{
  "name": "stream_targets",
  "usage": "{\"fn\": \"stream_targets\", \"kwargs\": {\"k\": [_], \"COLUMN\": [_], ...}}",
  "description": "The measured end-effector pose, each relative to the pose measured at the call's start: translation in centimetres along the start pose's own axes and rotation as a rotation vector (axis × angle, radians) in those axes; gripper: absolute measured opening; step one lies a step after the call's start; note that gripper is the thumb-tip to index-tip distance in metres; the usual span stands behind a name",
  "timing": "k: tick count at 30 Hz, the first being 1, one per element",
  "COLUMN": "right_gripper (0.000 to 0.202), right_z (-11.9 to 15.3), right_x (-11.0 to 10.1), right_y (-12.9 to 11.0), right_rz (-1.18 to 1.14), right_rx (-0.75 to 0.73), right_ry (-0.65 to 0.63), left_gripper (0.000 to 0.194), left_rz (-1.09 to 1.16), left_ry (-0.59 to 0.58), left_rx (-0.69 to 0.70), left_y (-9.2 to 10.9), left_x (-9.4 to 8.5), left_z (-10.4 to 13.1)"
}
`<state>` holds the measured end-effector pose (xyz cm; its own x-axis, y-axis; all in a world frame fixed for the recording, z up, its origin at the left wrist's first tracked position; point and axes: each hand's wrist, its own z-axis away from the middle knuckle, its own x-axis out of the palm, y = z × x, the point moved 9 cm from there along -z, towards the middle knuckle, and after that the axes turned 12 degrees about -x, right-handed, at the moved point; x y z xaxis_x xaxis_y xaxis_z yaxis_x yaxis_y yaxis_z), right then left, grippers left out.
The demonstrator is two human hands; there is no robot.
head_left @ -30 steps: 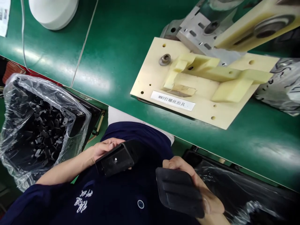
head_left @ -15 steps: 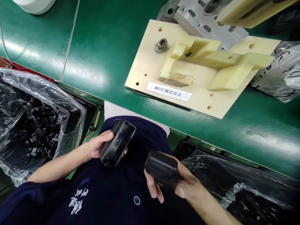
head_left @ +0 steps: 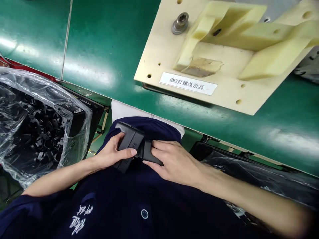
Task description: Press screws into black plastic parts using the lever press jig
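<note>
In front of my dark blue shirt, my left hand [head_left: 113,151] grips a black plastic housing [head_left: 131,139], its thumb lying across the face beside a small round mark. My right hand [head_left: 171,158] is closed on a second black plastic piece [head_left: 149,153], smaller in view and partly covered by the fingers. The two black parts meet between my hands, the second piece against the right side of the housing. Whether they are joined I cannot tell.
A cream fixture plate [head_left: 152,59] with yellow raised blocks and a label lies on the green table [head_left: 112,49]. To the left, a plastic-lined bin [head_left: 74,129] holds many small black parts. Another lined bin [head_left: 224,162] stands at the right, partly behind my forearm.
My right hand has moved left and turned, bringing its piece against the housing. My left hand has rotated the housing to show another face. The view has shifted closer to the fixture.
</note>
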<state>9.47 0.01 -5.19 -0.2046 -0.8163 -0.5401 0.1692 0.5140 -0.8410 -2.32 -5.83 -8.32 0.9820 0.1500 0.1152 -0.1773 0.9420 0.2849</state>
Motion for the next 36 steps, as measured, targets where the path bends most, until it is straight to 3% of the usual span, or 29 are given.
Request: {"fn": "stream_targets", "kwargs": {"k": [5,8,11,26,31,36], "right_gripper": [0.012,0.008,0.011,0.022,0.023,0.028], "right_z": [-2.2,-3.2,-3.8,-5.5,-6.0,-5.9], "right_x": [1.6,1.9,2.2,2.7,2.7,3.1], "right_y": [0.3,1.2,1.6,0.8,0.2,-0.1], "right_rz": [0.317,0.426,0.468,0.811,0.879,0.854], "right_rx": [0.016,0.061,0.045,-0.113,-0.138,-0.103], "right_ry": [-0.264,-0.418,-0.491,-0.448,-0.422,-0.476], "left_gripper": [0.047,0.051,0.054,0.047,0.046,0.046], "left_rz": [0.163,0.21,0.259,0.437,0.474,0.461], "left_ry": [0.141,0.128,0.144,0.307,0.313,0.286], "left_rx": [-0.122,-0.206,-0.264,-0.425,-0.406,-0.443], "left_y": [-1.9,-2.8,-3.3,-4.4,-4.5,-4.9], "left_x": [-0.7,-0.1,0.1,0.0,0.1,0.0], "left_z": [0.0,-0.3,-0.5,-0.8,-0.8,-1.0]}}
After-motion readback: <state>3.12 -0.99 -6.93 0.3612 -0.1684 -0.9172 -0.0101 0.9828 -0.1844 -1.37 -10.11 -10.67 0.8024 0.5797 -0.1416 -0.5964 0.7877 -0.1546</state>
